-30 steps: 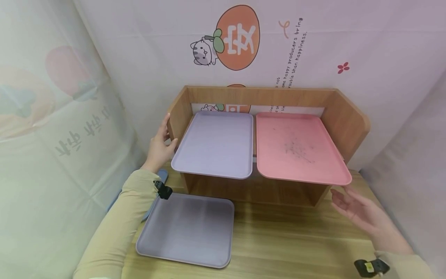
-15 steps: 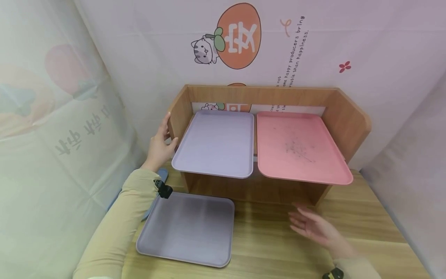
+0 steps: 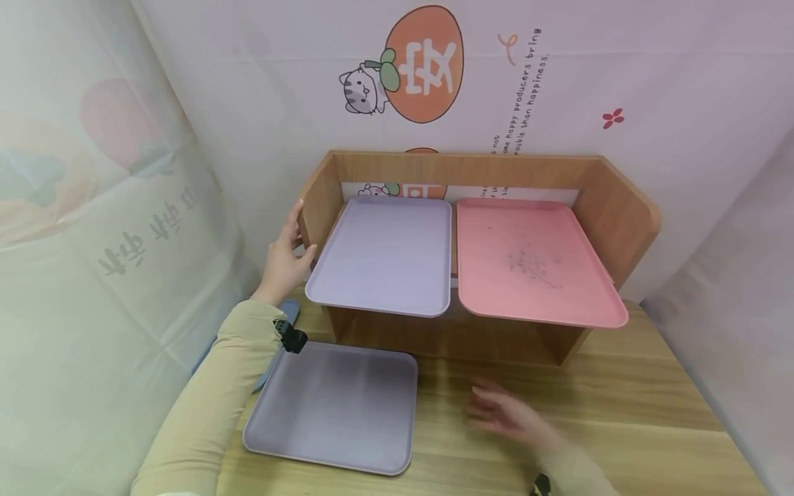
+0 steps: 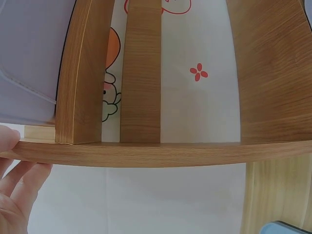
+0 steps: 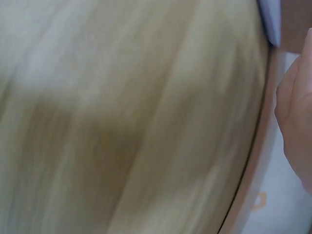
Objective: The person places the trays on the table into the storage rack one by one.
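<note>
A two-level wooden shelf point(image 3: 465, 171) stands against the back wall. My left hand point(image 3: 282, 265) grips its left side panel; the left wrist view shows thumb and fingers point(image 4: 29, 183) on opposite faces of that panel point(image 4: 156, 155). On top lie a pale lilac tray point(image 3: 381, 255) and, to its right, a pink tray point(image 3: 533, 265) with dark marks; both overhang the front. A greyish-purple tray point(image 3: 338, 406) lies on the table at the front left. Right of it, over the table, my right hand point(image 3: 505, 417) is motion-blurred, its fingers loosely bent around nothing.
Under the shelf top is a lower compartment point(image 3: 446, 337). A blue flat object point(image 3: 288, 313) sticks out from behind my left forearm. Printed white cloth point(image 3: 248, 103) hangs at the back and both sides of the wooden table point(image 3: 633, 413).
My right hand has swept left and toward me, from beneath the pink tray's right corner to beside the greyish-purple tray. The left hand, shelf and trays hold their places.
</note>
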Demonstrator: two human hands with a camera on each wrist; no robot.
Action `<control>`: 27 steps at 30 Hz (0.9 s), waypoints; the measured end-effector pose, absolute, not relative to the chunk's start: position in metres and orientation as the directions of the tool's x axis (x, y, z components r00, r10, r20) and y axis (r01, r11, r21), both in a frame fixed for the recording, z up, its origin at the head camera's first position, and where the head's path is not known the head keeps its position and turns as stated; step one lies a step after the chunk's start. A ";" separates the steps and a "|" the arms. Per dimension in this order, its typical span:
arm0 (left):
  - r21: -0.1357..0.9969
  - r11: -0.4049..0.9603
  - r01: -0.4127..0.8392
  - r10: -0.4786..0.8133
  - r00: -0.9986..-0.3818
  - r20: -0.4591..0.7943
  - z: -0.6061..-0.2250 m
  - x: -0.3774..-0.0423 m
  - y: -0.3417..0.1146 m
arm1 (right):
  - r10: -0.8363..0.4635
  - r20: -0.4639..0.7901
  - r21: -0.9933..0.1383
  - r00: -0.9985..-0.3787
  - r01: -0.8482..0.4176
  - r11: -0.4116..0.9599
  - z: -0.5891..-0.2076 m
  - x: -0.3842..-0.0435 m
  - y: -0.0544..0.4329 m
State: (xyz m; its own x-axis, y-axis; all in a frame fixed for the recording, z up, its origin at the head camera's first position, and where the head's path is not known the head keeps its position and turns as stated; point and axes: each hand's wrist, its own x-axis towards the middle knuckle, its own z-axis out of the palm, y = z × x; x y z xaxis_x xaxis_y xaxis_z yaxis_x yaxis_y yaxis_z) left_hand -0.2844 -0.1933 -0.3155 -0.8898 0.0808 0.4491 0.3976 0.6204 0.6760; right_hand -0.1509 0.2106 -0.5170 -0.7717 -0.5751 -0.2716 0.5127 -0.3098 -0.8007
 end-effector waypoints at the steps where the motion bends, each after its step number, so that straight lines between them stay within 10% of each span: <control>1: 0.677 0.619 0.397 0.080 -0.890 0.448 -0.316 -0.285 -0.193 | -0.558 -0.286 -0.823 -0.779 0.498 -0.273 -0.519 -0.151 0.205; 17: 0.679 0.621 0.392 0.079 -0.893 0.443 -0.317 -0.285 -0.194 | -0.451 -0.308 -0.951 -0.838 0.283 0.123 -0.533 -0.156 0.125; 27: 0.684 0.625 0.376 0.072 -0.900 0.430 -0.314 -0.282 -0.192 | -0.356 -0.065 -0.884 -0.932 -0.111 0.454 -0.541 -0.157 0.096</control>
State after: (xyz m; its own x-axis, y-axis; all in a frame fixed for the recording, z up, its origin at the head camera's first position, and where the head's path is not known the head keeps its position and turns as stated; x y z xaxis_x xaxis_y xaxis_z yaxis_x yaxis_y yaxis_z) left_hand -0.2824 -0.1921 -0.3141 -0.9002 0.0723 0.4295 0.3765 0.6251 0.6837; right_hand -0.1574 0.0963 -0.5414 -0.9322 -0.3560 -0.0654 -0.1114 0.4540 -0.8840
